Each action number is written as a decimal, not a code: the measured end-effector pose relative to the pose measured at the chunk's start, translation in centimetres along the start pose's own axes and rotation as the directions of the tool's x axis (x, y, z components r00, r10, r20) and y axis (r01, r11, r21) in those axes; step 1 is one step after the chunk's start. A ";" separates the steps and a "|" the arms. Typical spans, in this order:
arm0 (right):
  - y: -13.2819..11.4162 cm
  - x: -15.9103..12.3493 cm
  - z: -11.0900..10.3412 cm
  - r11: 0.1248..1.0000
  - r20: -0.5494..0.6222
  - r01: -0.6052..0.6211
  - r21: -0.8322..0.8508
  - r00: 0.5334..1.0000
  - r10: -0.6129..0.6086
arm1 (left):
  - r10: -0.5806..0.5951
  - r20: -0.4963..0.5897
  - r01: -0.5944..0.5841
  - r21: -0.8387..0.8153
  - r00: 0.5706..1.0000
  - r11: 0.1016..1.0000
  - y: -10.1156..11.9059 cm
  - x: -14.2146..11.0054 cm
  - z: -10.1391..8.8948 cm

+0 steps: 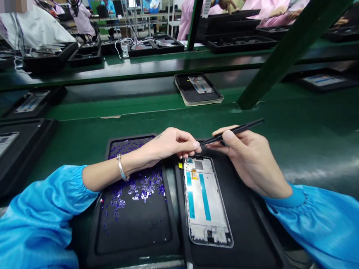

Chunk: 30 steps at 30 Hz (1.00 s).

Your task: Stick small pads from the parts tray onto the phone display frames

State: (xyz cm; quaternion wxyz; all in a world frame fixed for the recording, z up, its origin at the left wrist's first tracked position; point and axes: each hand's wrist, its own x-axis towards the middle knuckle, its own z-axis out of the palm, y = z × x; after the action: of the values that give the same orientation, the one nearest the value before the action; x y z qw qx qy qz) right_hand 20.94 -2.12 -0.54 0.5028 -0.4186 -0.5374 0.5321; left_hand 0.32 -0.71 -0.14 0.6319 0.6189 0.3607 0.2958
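Observation:
A white phone frame (pixel 206 203) with blue strips lies in a black tray (pixel 252 236) in front of me. My left hand (pixel 170 144) reaches over from the left, its fingers pinched together just above the frame's top edge; what they hold is too small to make out. My right hand (pixel 249 158) grips black tweezers (pixel 235 131) whose tips meet the left fingertips. Beside it, a second black tray (pixel 134 229) holds several tiny blue-purple parts (pixel 140 187) under my left forearm.
More black trays with phone frames sit at the left (pixel 1 157), on the far belt (pixel 198 89) and at the right (pixel 324 81). A green slanted post (pixel 287 47) crosses the upper right. Other people in pink and white coats work at benches behind.

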 end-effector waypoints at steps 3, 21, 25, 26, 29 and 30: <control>0.0 -0.1 0.1 1.000 0.001 -0.005 0.007 1.000 0.005 | 0.002 -0.004 -0.002 0.022 1.000 1.000 0.1 0.0 0.0; 0.6 0.2 0.4 0.981 0.013 -0.065 0.182 0.998 0.064 | 0.010 0.024 -0.004 -0.254 1.000 0.967 -0.8 0.4 -0.1; 0.3 0.2 0.3 0.986 -0.015 -0.037 0.165 0.999 0.041 | -0.005 0.033 0.015 -0.308 0.999 0.951 -1.0 0.4 -0.2; 0.1 0.2 0.3 0.988 -0.024 -0.022 0.152 0.999 0.025 | -0.009 0.036 0.020 -0.317 0.999 0.948 -1.1 0.4 -0.2; -0.1 0.2 0.3 0.995 -0.042 0.017 0.096 0.999 -0.013 | -0.015 0.052 0.032 -0.340 0.999 0.940 -1.2 0.4 -0.2; -0.2 0.2 0.3 0.997 -0.044 0.024 0.079 0.999 -0.021 | -0.014 0.056 0.033 -0.350 0.998 0.936 -1.2 0.4 -0.2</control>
State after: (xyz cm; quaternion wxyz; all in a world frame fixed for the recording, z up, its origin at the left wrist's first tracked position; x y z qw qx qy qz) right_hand 20.66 -1.98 -0.34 0.5365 -0.4036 -0.5096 0.5380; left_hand 0.28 -0.29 -1.35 0.7448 0.4997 0.2930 0.3314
